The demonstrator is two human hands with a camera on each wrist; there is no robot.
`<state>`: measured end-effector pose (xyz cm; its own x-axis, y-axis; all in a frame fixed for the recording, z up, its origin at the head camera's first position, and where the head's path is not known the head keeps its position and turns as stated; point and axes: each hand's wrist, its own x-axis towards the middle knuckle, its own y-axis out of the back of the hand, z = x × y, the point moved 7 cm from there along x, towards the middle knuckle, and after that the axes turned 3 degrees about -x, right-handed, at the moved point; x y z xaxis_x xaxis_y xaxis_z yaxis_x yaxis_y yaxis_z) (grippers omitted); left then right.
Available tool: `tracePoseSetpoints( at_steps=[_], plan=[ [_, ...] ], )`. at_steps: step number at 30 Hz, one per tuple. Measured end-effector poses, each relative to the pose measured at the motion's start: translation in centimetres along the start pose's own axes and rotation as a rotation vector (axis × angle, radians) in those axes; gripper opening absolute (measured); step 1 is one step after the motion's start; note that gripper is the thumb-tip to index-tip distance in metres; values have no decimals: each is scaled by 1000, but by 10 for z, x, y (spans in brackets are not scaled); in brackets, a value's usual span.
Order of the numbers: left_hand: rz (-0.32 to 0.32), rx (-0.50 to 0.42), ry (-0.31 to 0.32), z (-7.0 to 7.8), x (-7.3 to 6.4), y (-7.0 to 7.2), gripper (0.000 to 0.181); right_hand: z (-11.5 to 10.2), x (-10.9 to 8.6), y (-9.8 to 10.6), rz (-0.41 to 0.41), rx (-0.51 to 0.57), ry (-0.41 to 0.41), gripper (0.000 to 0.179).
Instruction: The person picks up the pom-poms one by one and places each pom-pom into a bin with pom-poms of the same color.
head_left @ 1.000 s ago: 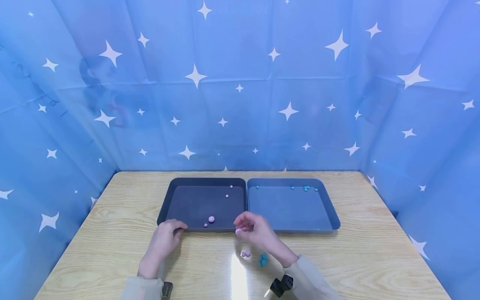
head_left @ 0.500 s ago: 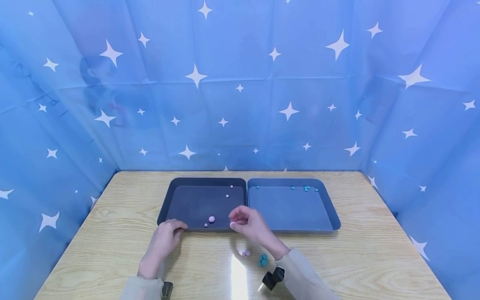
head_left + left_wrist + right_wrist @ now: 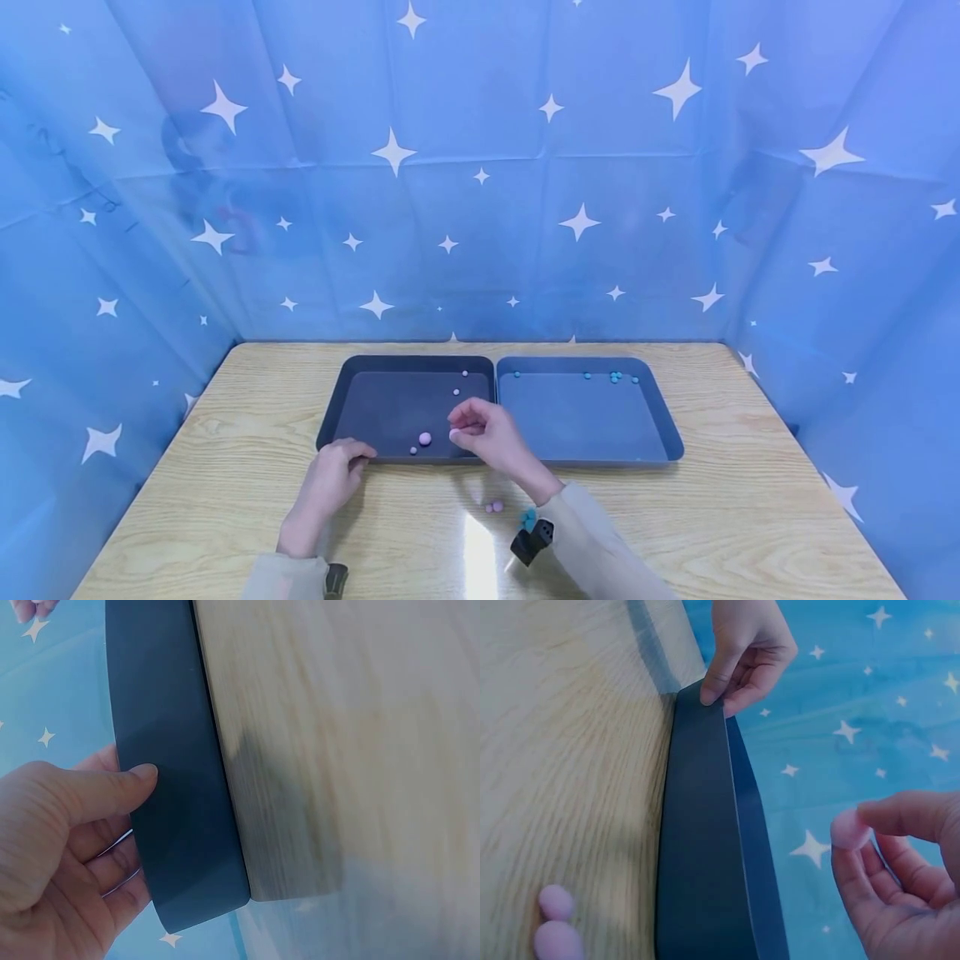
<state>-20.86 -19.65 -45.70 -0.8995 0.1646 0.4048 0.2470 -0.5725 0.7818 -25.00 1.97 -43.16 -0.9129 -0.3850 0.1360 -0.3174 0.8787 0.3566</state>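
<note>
My right hand [image 3: 491,437] pinches a pink ball [image 3: 850,830] between thumb and fingers, held above the near right part of the dark tray [image 3: 412,364]. At that tray's near left corner, my left hand [image 3: 330,475] grips the rim, thumb on the outer wall [image 3: 176,825] and fingers on the inner side. One bigger pink ball [image 3: 425,438] and several small ones lie in the dark tray. On the table in front, two pink balls [image 3: 498,506] sit close together. Beside them is a cluster of teal balls [image 3: 528,517], partly hidden by the right wrist's camera.
A blue-grey tray [image 3: 585,425] stands against the dark tray's right side, with several small teal balls [image 3: 615,377] along its far edge. Both trays rest on a wooden table [image 3: 750,500]. A blue curtain [image 3: 480,208] with white stars hangs behind and at both sides.
My right hand has moved left and away from me with the pink ball, from the near rim to over the dark tray. The left hand has stayed on the rim.
</note>
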Motion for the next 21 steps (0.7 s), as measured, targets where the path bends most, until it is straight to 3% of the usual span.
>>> tracePoseSetpoints(
  at_steps=[9, 17, 21],
  plan=[
    [6, 3, -19, 2, 0, 0, 24, -4, 13, -3, 40, 21, 25, 15],
    [3, 7, -13, 1, 0, 1, 24, -2, 26, -5, 63, 19, -42, 16],
    [3, 5, -8, 1, 1, 1, 23, -3, 32, -5, 65, 14, -19, 17]
  ],
)
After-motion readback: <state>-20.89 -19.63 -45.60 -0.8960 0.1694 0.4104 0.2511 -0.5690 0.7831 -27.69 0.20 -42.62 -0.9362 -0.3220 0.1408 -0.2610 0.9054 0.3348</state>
